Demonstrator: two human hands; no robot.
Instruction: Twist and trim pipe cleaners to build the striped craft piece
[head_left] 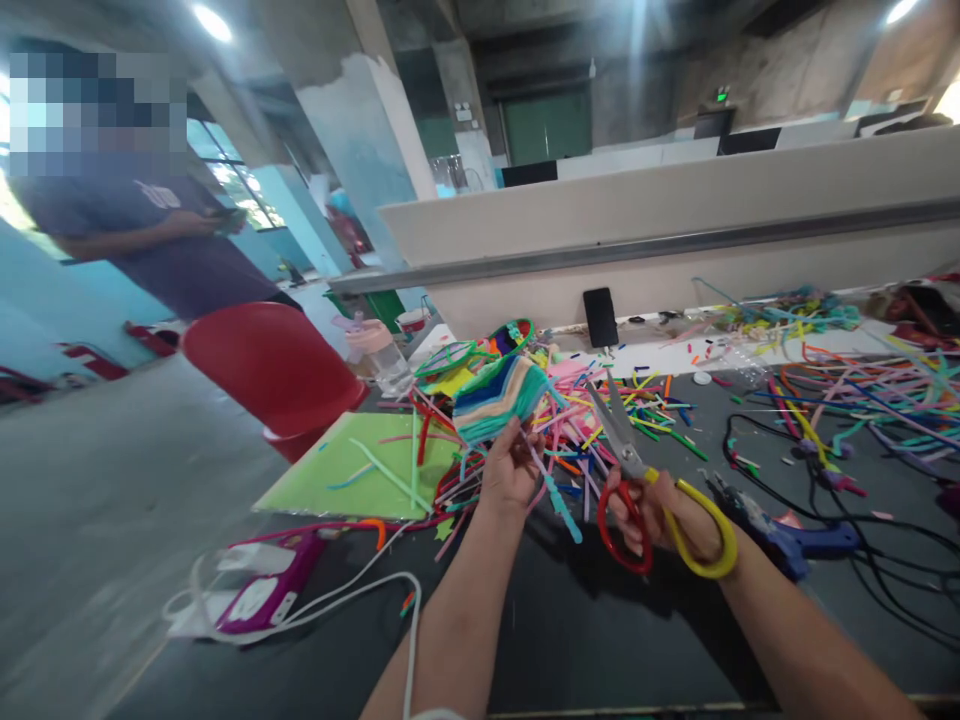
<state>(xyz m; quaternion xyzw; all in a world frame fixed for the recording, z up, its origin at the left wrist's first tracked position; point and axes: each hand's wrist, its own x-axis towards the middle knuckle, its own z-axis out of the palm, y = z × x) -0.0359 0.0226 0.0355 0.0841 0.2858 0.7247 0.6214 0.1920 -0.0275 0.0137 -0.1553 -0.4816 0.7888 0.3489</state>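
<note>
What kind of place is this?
Probably a craft workshop: colourful pipe cleaners are strewn over the dark table, the right hand holds scissors, and what looks like a blue glue gun lies nearby.

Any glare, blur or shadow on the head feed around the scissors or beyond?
Head view, top: a ceiling lamp glares; head view, left: the standing person looks soft, head pixelated; head view, below the right hand: dark shadow on the table, scissors readable.
</note>
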